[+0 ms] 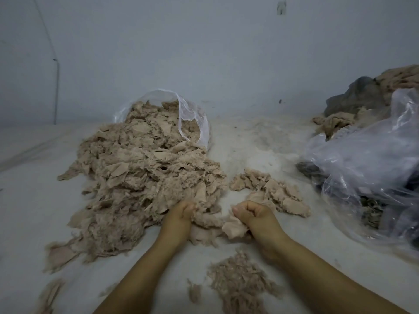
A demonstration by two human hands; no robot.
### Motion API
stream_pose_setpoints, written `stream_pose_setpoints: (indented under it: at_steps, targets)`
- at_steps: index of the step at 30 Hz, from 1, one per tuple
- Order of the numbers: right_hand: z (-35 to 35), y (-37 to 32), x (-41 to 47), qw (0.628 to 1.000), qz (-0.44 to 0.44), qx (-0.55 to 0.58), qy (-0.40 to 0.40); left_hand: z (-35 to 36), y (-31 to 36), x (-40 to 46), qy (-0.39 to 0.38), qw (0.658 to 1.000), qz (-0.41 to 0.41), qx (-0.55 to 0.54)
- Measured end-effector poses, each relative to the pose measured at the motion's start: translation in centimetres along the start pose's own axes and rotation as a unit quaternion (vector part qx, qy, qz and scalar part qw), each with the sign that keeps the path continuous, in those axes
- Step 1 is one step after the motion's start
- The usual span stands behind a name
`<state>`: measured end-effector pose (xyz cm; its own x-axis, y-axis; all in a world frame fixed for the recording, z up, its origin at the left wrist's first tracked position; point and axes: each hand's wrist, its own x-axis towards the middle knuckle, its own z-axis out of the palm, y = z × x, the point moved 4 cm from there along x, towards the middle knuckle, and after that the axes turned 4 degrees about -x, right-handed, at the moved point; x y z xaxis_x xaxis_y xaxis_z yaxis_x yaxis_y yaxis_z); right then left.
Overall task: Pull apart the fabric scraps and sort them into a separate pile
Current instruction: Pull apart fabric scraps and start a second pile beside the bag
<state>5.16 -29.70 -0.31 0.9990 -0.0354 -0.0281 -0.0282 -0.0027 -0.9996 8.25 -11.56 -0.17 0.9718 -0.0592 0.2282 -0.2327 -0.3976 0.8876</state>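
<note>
A large heap of beige fabric scraps [140, 177] spills from a clear plastic bag [192, 118] across the white surface. My left hand [181, 214] is closed on scraps at the heap's near right edge. My right hand [254, 215] is closed on a beige scrap [233, 230] just to the right of it. The two hands are a short gap apart, with fabric stretched between them. A smaller pile of scraps [274, 191] lies beyond my right hand. A patch of fine fluffy fibres [238, 282] lies between my forearms.
At the right stands a crumpled clear plastic bag [371, 168] with dark material inside. Behind it is a mound of grey and beige cloth [367, 98]. A pale wall [204, 53] rises at the back. Loose scraps [59, 254] lie at the near left.
</note>
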Motion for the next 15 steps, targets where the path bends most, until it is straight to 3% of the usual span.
stream_pose_setpoints:
  at_steps: [3, 6, 15]
  targets:
    - [0.0, 0.1, 0.2, 0.998, 0.003, 0.06, -0.008, 0.8, 0.8, -1.3, -0.056, 0.997, 0.035, -0.049]
    - [0.8, 0.2, 0.3, 0.996, -0.025, 0.09, -0.002, 3.7, 1.6, -2.4, -0.146, 0.975, -0.013, -0.167]
    - [-2.1, 0.0, 0.9, 0.978, -0.089, 0.077, 0.17, 3.3, 0.9, -2.4, -0.066, 0.968, -0.051, -0.235]
